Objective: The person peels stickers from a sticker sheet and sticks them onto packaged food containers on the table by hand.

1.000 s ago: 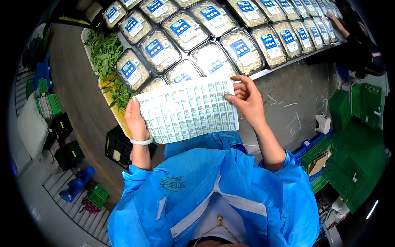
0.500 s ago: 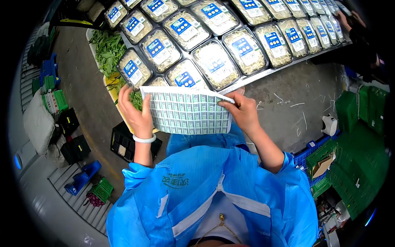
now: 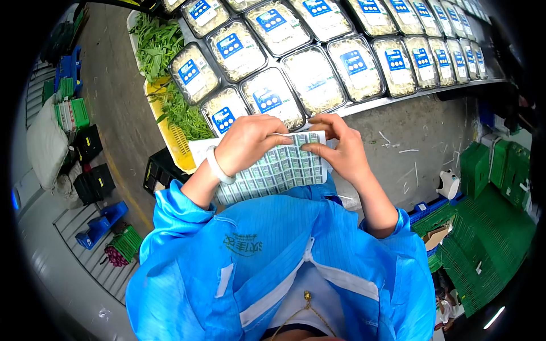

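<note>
A sheet of small green-and-white labels [image 3: 273, 170] is held low in front of my blue coat. My right hand [image 3: 344, 149] pinches its upper right edge between thumb and fingers. My left hand [image 3: 250, 142], with a white bracelet [image 3: 220, 166] on the wrist, reaches across the top of the sheet, its fingers bent together near the upper edge; whether it holds a label is too small to tell. Just beyond the hands, packed trays [image 3: 267, 96] with blue-and-white labels stand in rows on a metal table [image 3: 398, 101].
Leafy greens [image 3: 156, 48] fill a white container at the left, with more in a yellow crate [image 3: 169, 128]. Black crates [image 3: 162, 170] stand on the floor below. Green crates [image 3: 475, 167] and a green slatted platform [image 3: 478, 244] are at the right.
My left hand has moved right from the sheet's left side to its top edge, and its fingers have closed together. The view has shifted slightly. A person's hand at upper right is no longer visible.
</note>
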The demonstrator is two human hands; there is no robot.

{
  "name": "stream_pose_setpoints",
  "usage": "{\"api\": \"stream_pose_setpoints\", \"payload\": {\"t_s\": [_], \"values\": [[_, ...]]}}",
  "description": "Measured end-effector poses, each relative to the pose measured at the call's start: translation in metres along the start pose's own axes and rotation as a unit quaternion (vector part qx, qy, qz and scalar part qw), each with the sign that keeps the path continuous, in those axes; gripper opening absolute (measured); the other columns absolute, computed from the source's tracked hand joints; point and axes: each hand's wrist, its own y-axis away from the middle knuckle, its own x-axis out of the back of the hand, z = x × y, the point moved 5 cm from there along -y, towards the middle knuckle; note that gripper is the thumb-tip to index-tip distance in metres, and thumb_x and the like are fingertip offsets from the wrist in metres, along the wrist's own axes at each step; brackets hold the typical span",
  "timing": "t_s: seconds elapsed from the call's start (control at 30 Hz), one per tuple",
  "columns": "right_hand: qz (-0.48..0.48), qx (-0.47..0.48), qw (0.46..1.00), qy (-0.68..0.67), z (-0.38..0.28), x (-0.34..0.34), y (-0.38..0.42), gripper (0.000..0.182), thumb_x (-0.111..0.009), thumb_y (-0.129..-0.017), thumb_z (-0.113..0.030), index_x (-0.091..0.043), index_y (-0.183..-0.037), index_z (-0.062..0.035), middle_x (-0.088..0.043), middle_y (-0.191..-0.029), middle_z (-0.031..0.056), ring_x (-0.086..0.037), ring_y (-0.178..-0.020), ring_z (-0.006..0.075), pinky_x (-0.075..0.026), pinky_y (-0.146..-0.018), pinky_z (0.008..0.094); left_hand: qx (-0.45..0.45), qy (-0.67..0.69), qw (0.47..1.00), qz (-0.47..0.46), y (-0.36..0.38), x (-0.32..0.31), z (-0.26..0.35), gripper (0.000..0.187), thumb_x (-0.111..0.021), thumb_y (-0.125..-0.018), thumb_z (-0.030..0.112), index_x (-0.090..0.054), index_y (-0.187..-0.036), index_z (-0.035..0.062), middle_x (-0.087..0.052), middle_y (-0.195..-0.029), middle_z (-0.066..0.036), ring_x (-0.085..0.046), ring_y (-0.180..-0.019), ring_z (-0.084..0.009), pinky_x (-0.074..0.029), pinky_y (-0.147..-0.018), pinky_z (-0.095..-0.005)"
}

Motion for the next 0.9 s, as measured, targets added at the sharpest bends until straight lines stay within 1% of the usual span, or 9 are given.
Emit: {"api": "stream_pose_setpoints", "payload": {"t_s": [0.07,0.27,0.37,0.4,0.5,0.53,0.63,0.83,0.9], "values": [[-0.035,0.000,0.999,0.003,0.006,-0.001,0.002,0.022,-0.079,-0.080,-0.015,-0.067,-0.095,-0.0038,-0.066,-0.070,0.0083,-0.061,-0.058,0.0170,-0.048,-0.058,0.0304,-0.002,-0.009,1.000,-0.016,0.002,-0.001,-0.002,0.010,-0.070,-0.084,0.013,-0.069,-0.087,0.0036,-0.065,-0.078,-0.012,-0.064,-0.073,-0.0287,-0.049,-0.063,-0.0373],[-0.103,-0.023,0.987,0.122,0.008,-0.001,0.003,0.019,-0.076,-0.082,-0.016,-0.066,-0.093,-0.0036,-0.066,-0.074,0.0133,-0.061,-0.064,0.0286,-0.048,-0.060,0.0361,-0.019,0.000,0.999,-0.040,0.006,0.004,-0.003,0.014,-0.064,-0.089,0.016,-0.064,-0.086,0.0024,-0.060,-0.078,-0.014,-0.060,-0.076,-0.0334,-0.048,-0.066,-0.0408],[-0.052,0.134,0.977,0.155,-0.026,0.001,-0.012,0.022,-0.075,-0.080,-0.017,-0.064,-0.093,-0.0035,-0.067,-0.083,0.0128,-0.062,-0.072,0.0318,-0.049,-0.065,0.0410,-0.032,-0.024,0.998,-0.054,0.004,0.004,-0.004,0.015,-0.064,-0.090,0.017,-0.062,-0.085,0.0022,-0.059,-0.077,-0.015,-0.059,-0.077,-0.0348,-0.047,-0.067,-0.0425],[-0.063,0.184,0.966,0.173,-0.033,-0.001,-0.016,0.024,-0.075,-0.076,-0.018,-0.063,-0.093,-0.0053,-0.065,-0.088,0.0090,-0.061,-0.082,0.0299,-0.048,-0.070,0.0413,-0.034,-0.026,0.998,-0.056,0.005,0.003,-0.004,0.016,-0.064,-0.090,0.017,-0.061,-0.085,0.0022,-0.059,-0.077,-0.015,-0.059,-0.077,-0.0351,-0.047,-0.067,-0.0428],[-0.145,0.273,0.919,0.246,-0.044,-0.011,-0.019,0.023,-0.072,-0.073,-0.014,-0.064,-0.093,-0.0077,-0.059,-0.085,0.0061,-0.057,-0.086,0.0268,-0.046,-0.074,0.0379,-0.038,-0.030,0.997,-0.063,0.006,0.000,-0.008,0.017,-0.063,-0.090,0.018,-0.060,-0.084,0.0022,-0.059,-0.077,-0.016,-0.058,-0.077,-0.0359,-0.046,-0.066,-0.0435],[-0.126,0.314,0.901,0.269,-0.045,-0.014,-0.019,0.020,-0.067,-0.070,-0.012,-0.062,-0.090,-0.0091,-0.051,-0.078,0.0038,-0.054,-0.082,0.0232,-0.045,-0.074,0.0349,-0.035,-0.030,0.997,-0.065,0.007,-0.001,-0.010,0.018,-0.063,-0.091,0.019,-0.060,-0.085,0.0021,-0.058,-0.078,-0.016,-0.058,-0.077,-0.0361,-0.046,-0.066,-0.0436],[-0.101,0.360,0.880,0.292,-0.043,-0.024,-0.016,0.017,-0.063,-0.070,-0.013,-0.060,-0.086,-0.0086,-0.050,-0.078,0.0032,-0.053,-0.079,0.0222,-0.045,-0.071,0.0346,-0.007,-0.025,0.997,-0.073,0.012,0.001,-0.018,0.019,-0.062,-0.092,0.020,-0.060,-0.084,0.0035,-0.058,-0.075,-0.017,-0.059,-0.076,-0.0372,-0.046,-0.066,-0.0458],[-0.091,0.394,0.867,0.291,-0.035,-0.040,-0.008,0.017,-0.062,-0.071,-0.012,-0.061,-0.088,-0.0091,-0.051,-0.079,0.0033,-0.053,-0.077,0.0226,-0.045,-0.067,0.0356,0.050,-0.002,0.995,-0.082,0.022,0.001,-0.036,0.021,-0.059,-0.093,0.024,-0.060,-0.084,0.0048,-0.059,-0.073,-0.018,-0.059,-0.074,-0.0388,-0.046,-0.064,-0.0478],[-0.103,0.340,0.910,0.216,-0.020,-0.040,-0.017,0.014,-0.063,-0.075,-0.011,-0.064,-0.089,-0.0097,-0.055,-0.082,0.0044,-0.055,-0.079,0.0237,-0.047,-0.069,0.0353,0.068,-0.019,0.995,-0.066,0.024,0.001,-0.045,0.023,-0.059,-0.094,0.024,-0.059,-0.084,0.0040,-0.059,-0.072,-0.018,-0.059,-0.073,-0.0387,-0.045,-0.064,-0.0472]]}}
